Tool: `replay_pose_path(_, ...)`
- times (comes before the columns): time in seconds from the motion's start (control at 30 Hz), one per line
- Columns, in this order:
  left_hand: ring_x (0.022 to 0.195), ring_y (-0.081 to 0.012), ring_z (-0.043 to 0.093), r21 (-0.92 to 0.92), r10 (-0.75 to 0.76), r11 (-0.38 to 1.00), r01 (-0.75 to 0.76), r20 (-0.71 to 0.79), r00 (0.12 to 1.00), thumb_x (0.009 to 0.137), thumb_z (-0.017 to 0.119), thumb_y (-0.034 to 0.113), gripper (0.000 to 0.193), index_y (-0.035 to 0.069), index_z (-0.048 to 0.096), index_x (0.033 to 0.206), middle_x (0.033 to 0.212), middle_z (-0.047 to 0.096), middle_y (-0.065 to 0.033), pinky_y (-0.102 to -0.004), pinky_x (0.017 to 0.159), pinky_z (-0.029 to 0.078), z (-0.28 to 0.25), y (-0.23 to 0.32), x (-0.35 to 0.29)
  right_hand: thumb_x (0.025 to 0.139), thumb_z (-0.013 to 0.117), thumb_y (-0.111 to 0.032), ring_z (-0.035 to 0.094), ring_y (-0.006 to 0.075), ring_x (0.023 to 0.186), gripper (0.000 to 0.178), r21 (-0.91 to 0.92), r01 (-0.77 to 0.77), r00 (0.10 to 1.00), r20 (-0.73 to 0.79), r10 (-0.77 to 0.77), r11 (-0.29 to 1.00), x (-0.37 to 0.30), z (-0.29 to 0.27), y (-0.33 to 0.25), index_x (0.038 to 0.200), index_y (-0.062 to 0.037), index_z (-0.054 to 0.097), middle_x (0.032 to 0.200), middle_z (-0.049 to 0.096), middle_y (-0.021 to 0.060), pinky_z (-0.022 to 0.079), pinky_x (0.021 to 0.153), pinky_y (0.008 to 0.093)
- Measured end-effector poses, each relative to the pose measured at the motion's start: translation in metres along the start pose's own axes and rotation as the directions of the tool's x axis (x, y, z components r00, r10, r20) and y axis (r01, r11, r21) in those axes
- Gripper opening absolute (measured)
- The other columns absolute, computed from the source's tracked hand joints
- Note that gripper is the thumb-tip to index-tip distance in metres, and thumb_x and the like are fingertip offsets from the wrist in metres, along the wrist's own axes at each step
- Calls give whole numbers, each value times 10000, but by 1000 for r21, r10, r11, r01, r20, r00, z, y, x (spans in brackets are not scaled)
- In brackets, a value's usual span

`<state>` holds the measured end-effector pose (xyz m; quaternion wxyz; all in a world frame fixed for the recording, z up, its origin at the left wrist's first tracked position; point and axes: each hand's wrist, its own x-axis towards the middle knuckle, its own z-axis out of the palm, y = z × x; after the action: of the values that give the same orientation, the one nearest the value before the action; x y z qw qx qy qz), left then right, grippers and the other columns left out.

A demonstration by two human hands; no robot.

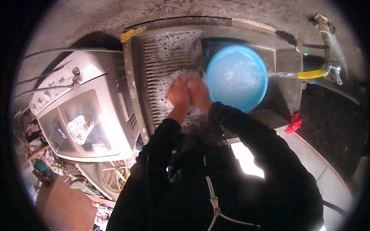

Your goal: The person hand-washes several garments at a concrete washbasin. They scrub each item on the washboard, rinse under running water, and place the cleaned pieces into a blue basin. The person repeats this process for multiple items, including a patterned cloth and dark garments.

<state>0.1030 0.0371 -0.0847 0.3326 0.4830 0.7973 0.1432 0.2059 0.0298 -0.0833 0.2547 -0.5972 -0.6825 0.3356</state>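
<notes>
My left hand and my right hand are close together over the ridged washboard of a stone laundry sink. Both have their fingers curled in; whatever lies between or under them is hidden. Soap suds cover much of the ridges, and more foam surrounds the hands. Just right of my right hand, a round light-blue basin stands in the deep part of the sink, holding cloudy water. A stream of water runs into it from a yellow hose end on the tap.
A white washing machine stands close on the left, with a clear plastic cup-like object on its lid. A red cloth hangs at the sink's near right corner. A spoked wheel shows at lower left.
</notes>
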Motion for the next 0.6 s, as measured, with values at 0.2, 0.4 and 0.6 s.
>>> replay_pose_path(0.2, 738, -364, 637, 167, 179, 971, -169, -47, 983, 935, 446, 365, 249, 161, 586, 966, 781, 653, -162, -507, 626, 476, -7, 7, 4, 857, 525, -146, 593, 403, 806, 170, -108, 63, 998, 35, -59, 992, 16, -7, -6, 1000, -54, 521, 904, 622, 191, 463, 707, 510)
replay_pose_path(0.4, 810, -381, 640, -100, 72, 991, -88, -155, 985, 946, 436, 392, 329, 145, 600, 1090, 874, 673, -173, -490, 702, 486, -49, 28, 18, 915, 505, -190, 592, 267, 1002, 317, 521, -3, 996, 82, -47, 854, 23, -52, -2, 1193, -38, 529, 1104, 608, 152, 464, 869, 388)
replay_pose_path(0.6, 1128, -381, 533, 153, 485, 864, -480, -512, 709, 941, 485, 339, 352, 186, 573, 1245, 1269, 548, -164, -452, 908, 448, -91, 21, 10, 961, 439, -165, 533, 243, 1127, 309, 17, -182, 955, -237, 181, 983, -49, -121, 137, 1202, -22, 567, 1172, 595, 125, 396, 985, 347)
